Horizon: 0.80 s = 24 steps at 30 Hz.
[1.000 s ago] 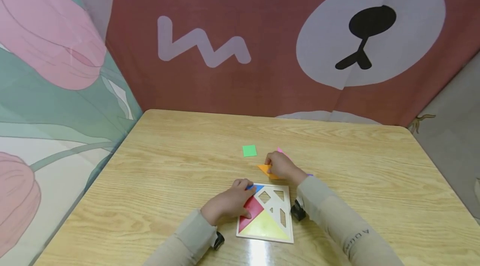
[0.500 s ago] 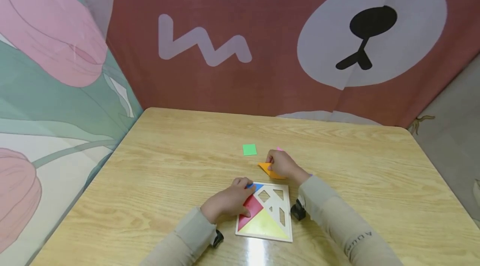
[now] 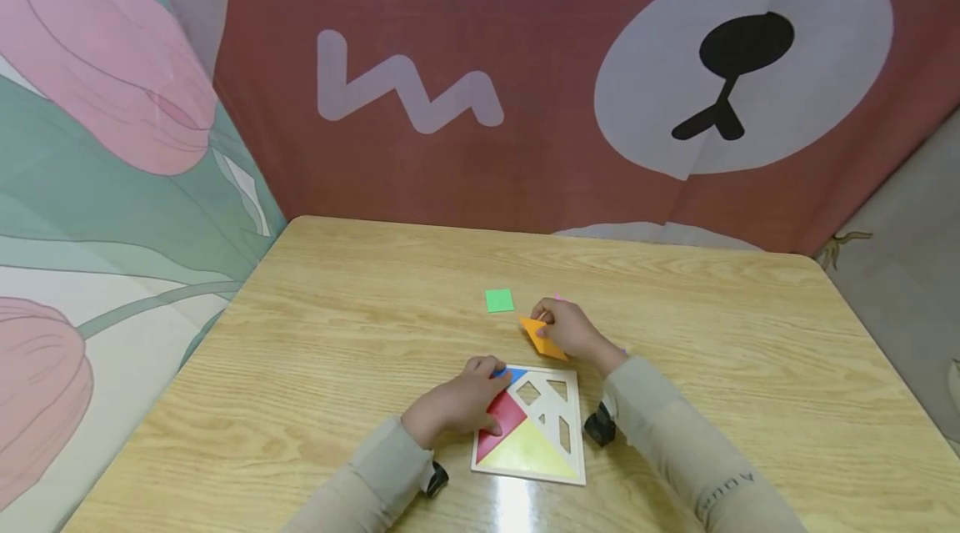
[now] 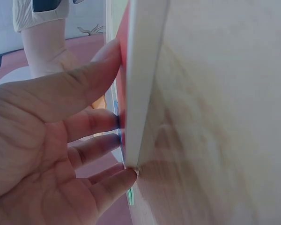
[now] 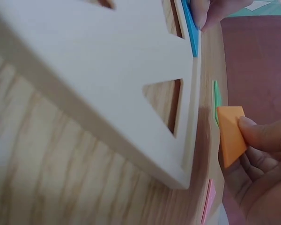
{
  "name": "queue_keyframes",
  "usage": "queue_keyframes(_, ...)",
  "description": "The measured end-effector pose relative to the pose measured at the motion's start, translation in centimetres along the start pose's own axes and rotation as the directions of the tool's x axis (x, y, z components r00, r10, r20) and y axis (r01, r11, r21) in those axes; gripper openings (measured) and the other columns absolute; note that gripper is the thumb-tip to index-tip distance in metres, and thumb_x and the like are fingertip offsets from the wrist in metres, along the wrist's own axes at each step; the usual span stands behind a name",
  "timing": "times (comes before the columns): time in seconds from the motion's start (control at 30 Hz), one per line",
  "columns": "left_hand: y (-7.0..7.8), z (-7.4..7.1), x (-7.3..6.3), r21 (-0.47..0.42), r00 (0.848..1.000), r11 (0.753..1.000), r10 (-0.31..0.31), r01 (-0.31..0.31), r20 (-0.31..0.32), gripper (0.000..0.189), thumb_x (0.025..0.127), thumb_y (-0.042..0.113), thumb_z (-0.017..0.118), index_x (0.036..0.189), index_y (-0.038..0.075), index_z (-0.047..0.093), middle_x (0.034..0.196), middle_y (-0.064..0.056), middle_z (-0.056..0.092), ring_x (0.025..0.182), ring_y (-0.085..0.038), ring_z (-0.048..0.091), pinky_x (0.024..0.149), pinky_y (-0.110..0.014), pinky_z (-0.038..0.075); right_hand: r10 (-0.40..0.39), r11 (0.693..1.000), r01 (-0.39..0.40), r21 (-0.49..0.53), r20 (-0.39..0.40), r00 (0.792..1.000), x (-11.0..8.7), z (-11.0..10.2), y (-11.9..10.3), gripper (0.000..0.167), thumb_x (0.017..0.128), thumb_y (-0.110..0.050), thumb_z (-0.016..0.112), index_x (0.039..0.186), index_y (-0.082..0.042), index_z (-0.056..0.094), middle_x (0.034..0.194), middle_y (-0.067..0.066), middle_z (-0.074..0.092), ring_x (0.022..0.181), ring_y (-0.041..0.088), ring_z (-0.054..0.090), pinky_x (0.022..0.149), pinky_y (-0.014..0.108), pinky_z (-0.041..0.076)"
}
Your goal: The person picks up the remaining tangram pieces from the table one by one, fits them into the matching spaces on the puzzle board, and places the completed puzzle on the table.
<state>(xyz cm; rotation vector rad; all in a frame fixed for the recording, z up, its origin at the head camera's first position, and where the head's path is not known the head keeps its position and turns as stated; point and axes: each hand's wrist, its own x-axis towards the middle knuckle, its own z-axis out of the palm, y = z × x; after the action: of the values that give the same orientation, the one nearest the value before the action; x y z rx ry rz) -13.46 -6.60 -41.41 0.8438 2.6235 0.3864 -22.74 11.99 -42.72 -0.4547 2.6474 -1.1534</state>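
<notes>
Bear-print cloth (image 3: 450,174): hangs behind the far edge of the worktop (image 3: 360,291).
Board (image 5: 93,61): flat on the worktop, well in from the left and right edges and well away from the far edge; four cut-outs visible toward its right edge.
Left hand (image 3: 461,399): over the board's left edge, fingers spread; grip loose, not closed round anything, thumb on red, fingertips at blue.
Right hand (image 3: 567,326): beyond the board's far edge; grip closed to a pinch on orange.
Yellow (image 3: 525,451): seated along the board's near edge.
Red (image 3: 506,414): seated along its left edge.
Orange (image 5: 232,129): tilted, just beyond the board's far edge; cannot tell whether its lower edge touches the worktop.
Green (image 3: 499,300): flat, between board and worktop's far edge.
Blue (image 3: 516,374): at the board's far left corner, partly covered.
Pink (image 5: 208,201): on the worktop, mostly hidden behind the right hand in the head view.
</notes>
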Motion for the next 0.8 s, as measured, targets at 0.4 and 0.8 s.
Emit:
queue_keyframes(0.4, 0.01, -0.09, -0.02, -0.009, 1.000, 1.000, -0.007, 0.007, 0.007, 0.066, 0.075, 0.029, 0.066, 0.130, 0.006, 0.038, 0.130, -0.005, 0.030, 0.117, -0.020, 0.025, 0.091, -0.027, 0.032, -0.049, 0.997, 0.050, 0.062, -0.015, 0.999, -0.54, -0.21, 0.41, 0.022, 0.078, 0.004, 0.057, 0.100, -0.002, 0.058, 0.085, 0.006, 0.054, 0.079, 0.019, 0.048, 0.063, 0.028, 0.043)
queue_keyframes(0.8, -0.26, 0.41, 0.22, 0.002, 1.000, 1.000, 0.000, 0.000, -0.007, 0.066, 0.074, 0.030, 0.066, 0.130, 0.005, 0.039, 0.129, -0.005, 0.031, 0.116, -0.020, 0.026, 0.091, -0.027, 0.032, -0.028, 0.994, 0.035, 0.104, -0.065, 0.998, -0.82, 0.23, 0.71, 0.027, 0.077, 0.006, 0.056, 0.103, -0.003, 0.056, 0.084, 0.006, 0.053, 0.079, 0.020, 0.049, 0.063, 0.029, 0.043)
